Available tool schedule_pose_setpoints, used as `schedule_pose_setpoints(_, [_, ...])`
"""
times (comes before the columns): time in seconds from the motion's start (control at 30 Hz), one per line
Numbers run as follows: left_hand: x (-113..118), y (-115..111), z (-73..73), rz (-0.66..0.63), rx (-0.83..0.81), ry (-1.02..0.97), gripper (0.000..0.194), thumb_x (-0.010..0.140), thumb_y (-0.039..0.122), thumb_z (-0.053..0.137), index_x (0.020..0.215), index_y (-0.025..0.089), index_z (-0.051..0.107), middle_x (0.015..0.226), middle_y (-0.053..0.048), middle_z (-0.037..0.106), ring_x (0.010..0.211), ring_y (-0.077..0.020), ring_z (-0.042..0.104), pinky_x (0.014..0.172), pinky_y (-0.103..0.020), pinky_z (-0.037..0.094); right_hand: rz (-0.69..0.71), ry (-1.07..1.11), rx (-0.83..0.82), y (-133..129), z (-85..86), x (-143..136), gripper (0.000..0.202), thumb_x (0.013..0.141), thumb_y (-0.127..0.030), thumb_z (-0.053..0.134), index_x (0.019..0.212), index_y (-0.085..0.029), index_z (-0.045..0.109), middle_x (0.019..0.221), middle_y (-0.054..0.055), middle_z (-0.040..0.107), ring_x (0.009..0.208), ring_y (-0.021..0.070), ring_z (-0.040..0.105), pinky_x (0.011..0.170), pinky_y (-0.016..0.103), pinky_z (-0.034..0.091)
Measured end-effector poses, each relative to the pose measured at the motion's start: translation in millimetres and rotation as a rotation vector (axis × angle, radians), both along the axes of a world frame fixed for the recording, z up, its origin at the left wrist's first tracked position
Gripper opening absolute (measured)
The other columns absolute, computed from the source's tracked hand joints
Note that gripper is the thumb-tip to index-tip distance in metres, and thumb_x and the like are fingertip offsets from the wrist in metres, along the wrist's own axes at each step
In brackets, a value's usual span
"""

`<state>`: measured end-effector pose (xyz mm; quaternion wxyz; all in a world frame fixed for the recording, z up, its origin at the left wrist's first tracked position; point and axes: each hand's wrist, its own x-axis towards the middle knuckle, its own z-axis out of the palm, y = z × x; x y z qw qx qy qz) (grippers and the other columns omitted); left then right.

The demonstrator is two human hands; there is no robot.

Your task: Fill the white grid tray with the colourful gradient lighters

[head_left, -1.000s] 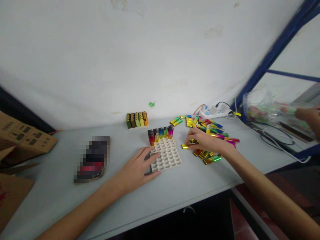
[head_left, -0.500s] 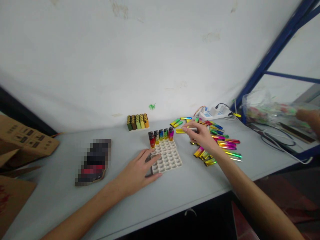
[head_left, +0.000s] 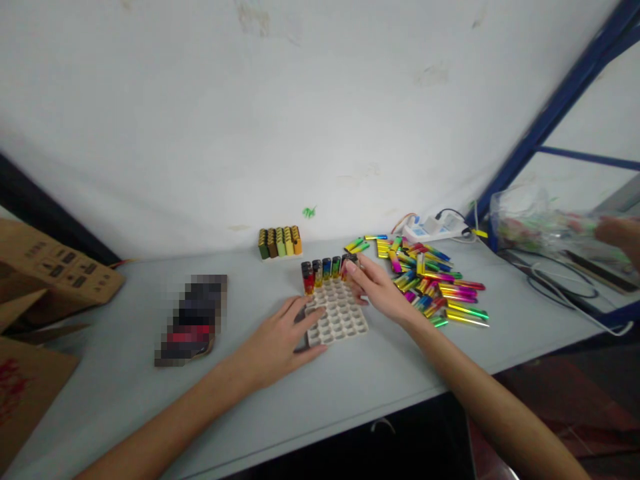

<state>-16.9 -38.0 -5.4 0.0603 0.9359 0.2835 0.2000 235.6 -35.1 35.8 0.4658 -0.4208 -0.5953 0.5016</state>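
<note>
A white tray (head_left: 330,320) with rows of holes lies on the table. Several colourful lighters with black tops (head_left: 327,269) stand upright along its back edge. My left hand (head_left: 283,337) rests on the tray's left side, fingers spread and holding nothing. At the back right corner of the tray, my right hand (head_left: 377,287) is closed on a lighter (head_left: 351,259), whose dark top shows at the fingertips while the fingers hide most of its body. Right of that hand lies a loose pile of shiny multicoloured lighter-shaped pieces (head_left: 465,292).
A block of green, brown, yellow and orange lighters (head_left: 281,244) stands by the wall. A power strip (head_left: 434,229) with cables sits behind the pile. Cardboard boxes (head_left: 55,267) and a blurred-out dark item (head_left: 193,320) are at left. At far right, another hand (head_left: 620,237) shows beside plastic bags (head_left: 530,217).
My right hand has moved left from above the pile to the tray's back right corner, with a lighter in its fingers. My left hand stays on the tray.
</note>
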Motion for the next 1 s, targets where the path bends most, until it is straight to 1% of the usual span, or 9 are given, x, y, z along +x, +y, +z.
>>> schedule_pose_setpoints(0.13, [-1,0,-0.1,-0.007,0.010,-0.012,0.051,0.096,0.048,0.066,0.140,0.024,0.060,0.141,-0.016,0.059,0.131,-0.0339,0.056,0.108,-0.053,0.053,-0.123,0.057,-0.111,6,-11.2,-7,0.058,0.092,-0.076,0.044,0.067,-0.024,0.041,0.054,-0.008,0.026,0.046,0.0099,0.020,0.043,0.025,0.017])
schedule_pose_setpoints(0.27, [0,0,-0.6,-0.005,0.014,-0.001,0.051,0.096,0.047,0.066,0.141,0.025,0.059,0.143,-0.016,0.058,0.132,-0.0336,0.055,0.109,-0.053,0.053,-0.301,0.017,-0.112,9,-21.0,-12,0.049,0.092,-0.059,0.043,0.059,-0.026,0.029,0.050,-0.007,0.025,0.044,0.0102,0.022,0.042,0.026,0.018])
schedule_pose_setpoints(0.47, [0,1,0.0,-0.003,-0.012,0.035,0.052,0.097,0.048,0.065,0.142,0.023,0.058,0.145,-0.017,0.055,0.134,-0.0344,0.053,0.110,-0.054,0.051,-0.288,-0.009,-0.117,6,-24.7,-14,0.039,0.091,-0.047,0.040,0.060,-0.026,0.030,0.050,-0.006,0.027,0.044,0.0107,0.023,0.043,0.026,0.021])
schedule_pose_setpoints(0.57, [0,0,0.8,-0.004,-0.011,0.042,0.052,0.097,0.048,0.064,0.142,0.023,0.058,0.145,-0.018,0.055,0.134,-0.0344,0.053,0.110,-0.054,0.051,-0.299,-0.043,-0.108,6,-25.8,-11,0.045,0.095,-0.055,0.040,0.062,-0.025,0.033,0.052,-0.006,0.030,0.046,0.0118,0.026,0.043,0.026,0.024])
schedule_pose_setpoints(0.63, [0,0,1.2,-0.001,-0.007,0.036,0.051,0.097,0.047,0.064,0.142,0.023,0.058,0.144,-0.017,0.055,0.134,-0.0345,0.054,0.110,-0.055,0.052,-0.258,-0.058,-0.098,6,-24.7,-8,0.051,0.097,-0.065,0.036,0.068,-0.024,0.044,0.055,-0.005,0.032,0.048,0.0133,0.029,0.044,0.027,0.026])
schedule_pose_setpoints(0.73, [0,-1,1.2,-0.002,-0.009,0.030,0.051,0.097,0.047,0.064,0.142,0.022,0.059,0.144,-0.018,0.055,0.134,-0.0353,0.054,0.109,-0.055,0.052,-0.166,-0.130,0.033,3,-17.5,-3,0.056,0.100,-0.070,0.032,0.083,-0.023,0.057,0.064,-0.002,0.043,0.057,0.0164,0.042,0.053,0.029,0.039])
schedule_pose_setpoints(0.87, [0,-1,0.7,0.000,-0.016,0.050,0.052,0.098,0.048,0.063,0.143,0.021,0.058,0.143,-0.018,0.054,0.134,-0.0348,0.053,0.111,-0.055,0.050,-0.094,-0.352,0.340,3,-2.2,0,0.044,0.102,-0.062,0.046,0.091,-0.022,0.063,0.089,0.004,0.062,0.085,0.0198,0.059,0.081,0.033,0.049])
schedule_pose_setpoints(0.93, [1,-1,0.5,0.001,-0.020,0.052,0.052,0.098,0.048,0.063,0.142,0.021,0.058,0.142,-0.018,0.054,0.134,-0.0341,0.052,0.111,-0.054,0.050,-0.137,-0.457,0.470,5,3.6,-4,0.040,0.098,-0.060,0.057,0.095,-0.021,0.067,0.099,0.007,0.065,0.094,0.0211,0.061,0.086,0.033,0.048])
schedule_pose_setpoints(1.0, [1,-1,0.6,0.003,-0.020,0.051,0.052,0.098,0.048,0.064,0.142,0.021,0.058,0.142,-0.018,0.055,0.133,-0.0338,0.052,0.111,-0.054,0.050,-0.220,-0.575,0.552,8,6.3,-10,0.039,0.096,-0.057,0.064,0.088,-0.019,0.068,0.094,0.008,0.067,0.089,0.0203,0.061,0.080,0.031,0.047])
